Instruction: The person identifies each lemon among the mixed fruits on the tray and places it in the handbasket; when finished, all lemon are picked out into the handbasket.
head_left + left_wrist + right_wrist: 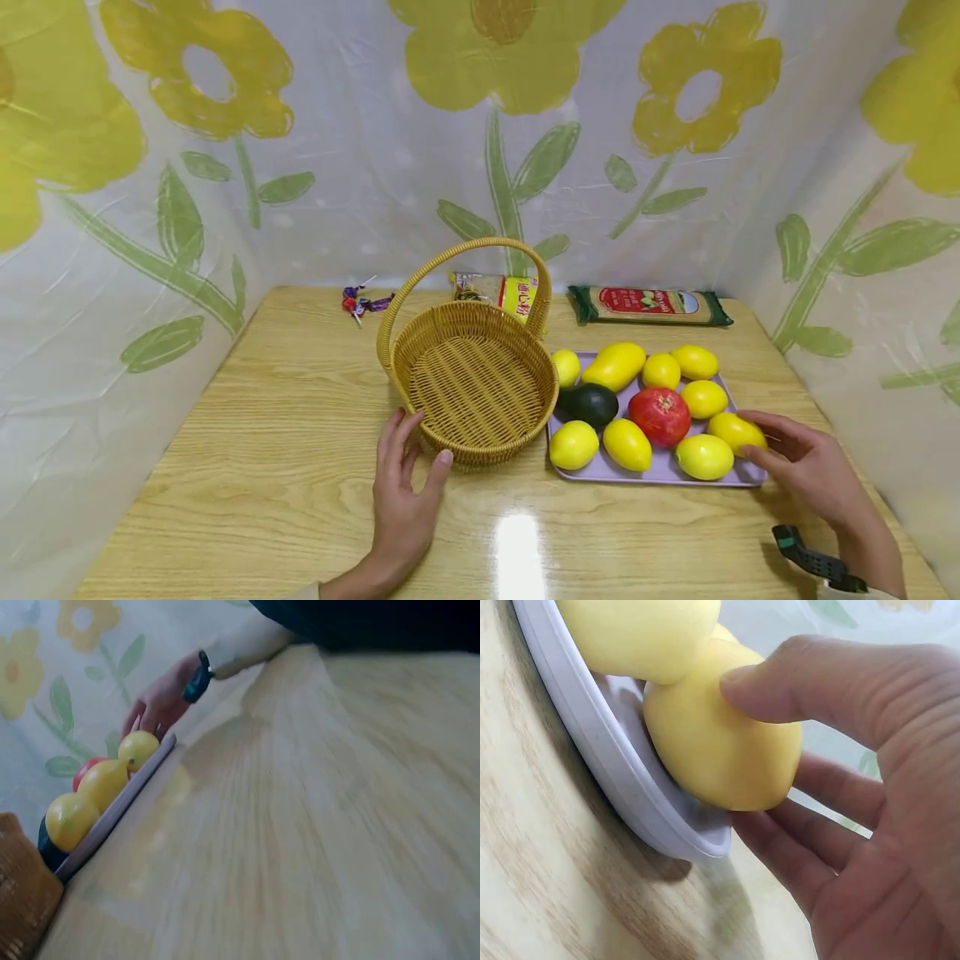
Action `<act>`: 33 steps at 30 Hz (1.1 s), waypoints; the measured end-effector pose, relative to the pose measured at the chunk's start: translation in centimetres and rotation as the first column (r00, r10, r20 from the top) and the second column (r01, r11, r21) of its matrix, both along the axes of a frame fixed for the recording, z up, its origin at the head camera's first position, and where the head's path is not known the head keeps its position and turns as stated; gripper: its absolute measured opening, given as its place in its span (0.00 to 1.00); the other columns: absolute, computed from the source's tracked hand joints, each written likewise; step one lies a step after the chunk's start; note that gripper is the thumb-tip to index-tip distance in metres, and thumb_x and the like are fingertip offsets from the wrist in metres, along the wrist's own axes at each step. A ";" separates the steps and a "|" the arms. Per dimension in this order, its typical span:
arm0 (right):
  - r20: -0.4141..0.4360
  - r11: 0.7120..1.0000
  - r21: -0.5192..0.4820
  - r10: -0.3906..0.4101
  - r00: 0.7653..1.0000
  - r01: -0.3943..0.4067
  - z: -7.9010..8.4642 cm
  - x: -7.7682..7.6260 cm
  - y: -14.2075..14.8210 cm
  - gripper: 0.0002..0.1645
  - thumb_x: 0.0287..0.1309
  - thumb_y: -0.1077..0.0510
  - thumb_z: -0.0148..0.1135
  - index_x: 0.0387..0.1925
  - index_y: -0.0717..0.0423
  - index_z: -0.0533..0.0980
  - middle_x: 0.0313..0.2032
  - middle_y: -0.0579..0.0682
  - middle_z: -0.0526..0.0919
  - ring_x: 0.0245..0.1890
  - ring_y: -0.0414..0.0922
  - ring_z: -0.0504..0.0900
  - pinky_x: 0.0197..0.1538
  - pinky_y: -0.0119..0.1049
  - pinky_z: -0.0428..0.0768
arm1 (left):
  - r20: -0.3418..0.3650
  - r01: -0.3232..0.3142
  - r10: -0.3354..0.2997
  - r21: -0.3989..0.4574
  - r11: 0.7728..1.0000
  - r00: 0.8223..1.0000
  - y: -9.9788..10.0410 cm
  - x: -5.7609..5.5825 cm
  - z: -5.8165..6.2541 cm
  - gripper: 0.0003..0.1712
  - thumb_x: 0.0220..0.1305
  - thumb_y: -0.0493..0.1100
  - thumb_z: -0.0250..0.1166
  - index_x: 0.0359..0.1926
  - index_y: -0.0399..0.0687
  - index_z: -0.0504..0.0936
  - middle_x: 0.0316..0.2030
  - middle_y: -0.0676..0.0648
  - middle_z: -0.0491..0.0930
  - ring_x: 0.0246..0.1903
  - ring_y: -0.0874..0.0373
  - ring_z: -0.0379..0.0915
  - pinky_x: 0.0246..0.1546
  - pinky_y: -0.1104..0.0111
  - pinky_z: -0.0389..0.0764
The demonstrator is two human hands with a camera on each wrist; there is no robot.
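Note:
At the tray's right end, my right hand (813,467) pinches a yellow lemon (737,433) between thumb and fingers. In the right wrist view the thumb lies on the side of this lemon (720,727), with fingers behind and below it, over the tray corner (705,844). My left hand (408,504) is at the front left of an empty wicker basket (480,392) with an arched handle, its fingers loosely bent with the fingertips right at the rim. The lilac tray (660,475) also carries several more lemons (573,444), a mango (615,367), a red pomegranate (660,417) and a dark green avocado (588,406).
Behind the basket lies a yellow-labelled food packet (491,292). A long packet of noodles (651,306) is at the back right, and wrapped lollipops (363,302) are at the back left. Flower-printed sheeting (360,192) encloses the table (277,450) at the back and sides.

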State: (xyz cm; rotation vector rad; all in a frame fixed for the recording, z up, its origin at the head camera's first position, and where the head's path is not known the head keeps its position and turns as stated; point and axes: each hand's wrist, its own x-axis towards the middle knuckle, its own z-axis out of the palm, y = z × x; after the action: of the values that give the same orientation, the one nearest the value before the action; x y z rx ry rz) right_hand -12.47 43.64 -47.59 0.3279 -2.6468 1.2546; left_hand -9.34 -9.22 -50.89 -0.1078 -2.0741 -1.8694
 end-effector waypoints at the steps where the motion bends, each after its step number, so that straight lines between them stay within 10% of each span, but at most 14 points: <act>1: 0.006 1.000 0.000 -0.005 1.000 0.005 0.0 0.0 0.0 0.27 0.68 0.68 0.74 0.66 0.68 0.80 0.57 0.21 0.83 0.56 0.19 0.81 0.56 0.12 0.80 | 0.006 0.000 0.000 0.025 1.000 1.000 0.3 -0.1 0.1 0.38 0.76 0.37 0.70 0.81 0.47 0.66 0.86 0.36 0.46 0.84 0.34 0.49 0.83 0.70 0.62; 5: -0.001 0.991 -0.135 -0.021 1.000 0.020 0.6 0.2 0.1 0.27 0.70 0.72 0.70 0.67 0.71 0.78 0.57 0.25 0.86 0.53 0.24 0.85 0.53 0.15 0.83 | -0.003 -0.016 0.016 0.069 0.998 1.000 1.4 -0.4 0.3 0.39 0.74 0.37 0.73 0.79 0.47 0.66 0.85 0.35 0.48 0.83 0.36 0.52 0.84 0.62 0.59; 11: -0.092 0.880 -0.455 0.105 0.990 -0.135 5.3 0.4 -2.8 0.30 0.69 0.83 0.58 0.70 0.78 0.72 0.64 0.44 0.88 0.60 0.36 0.87 0.57 0.23 0.87 | -0.031 -0.040 0.042 0.069 0.997 0.999 1.8 -0.7 0.2 0.36 0.71 0.37 0.75 0.75 0.45 0.69 0.83 0.32 0.51 0.81 0.37 0.57 0.84 0.66 0.61; 15: -0.094 0.916 -0.263 0.288 0.953 -0.303 9.1 -1.4 -7.2 0.32 0.66 0.83 0.62 0.70 0.73 0.75 0.66 0.48 0.86 0.61 0.38 0.86 0.62 0.24 0.85 | -0.026 -0.051 0.053 0.066 0.996 0.998 1.7 -0.8 0.3 0.36 0.71 0.36 0.75 0.74 0.42 0.69 0.83 0.33 0.52 0.80 0.36 0.58 0.83 0.63 0.62; 19: -0.044 0.889 -0.075 0.450 0.892 -0.452 10.8 -3.8 -12.7 0.32 0.67 0.75 0.70 0.70 0.58 0.80 0.67 0.50 0.85 0.64 0.36 0.84 0.63 0.29 0.87 | -0.021 -0.051 0.053 0.058 0.997 0.998 1.6 -0.8 0.5 0.36 0.71 0.37 0.75 0.75 0.43 0.69 0.83 0.33 0.52 0.80 0.36 0.59 0.83 0.57 0.62; 33: 0.093 0.742 0.108 0.656 0.749 -0.662 7.8 -7.5 -26.4 0.26 0.71 0.55 0.75 0.68 0.45 0.82 0.65 0.43 0.86 0.59 0.40 0.85 0.56 0.46 0.92 | -0.008 -0.057 0.058 0.070 0.996 0.998 1.6 -0.6 0.1 0.36 0.72 0.38 0.75 0.74 0.49 0.71 0.82 0.34 0.54 0.80 0.39 0.60 0.81 0.68 0.64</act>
State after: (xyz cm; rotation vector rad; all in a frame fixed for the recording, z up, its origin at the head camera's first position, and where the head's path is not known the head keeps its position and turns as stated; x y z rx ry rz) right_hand -20.01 17.22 -39.75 1.3830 -2.7504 1.2396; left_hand -9.91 -7.67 -50.81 -0.0400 -1.9815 -1.9008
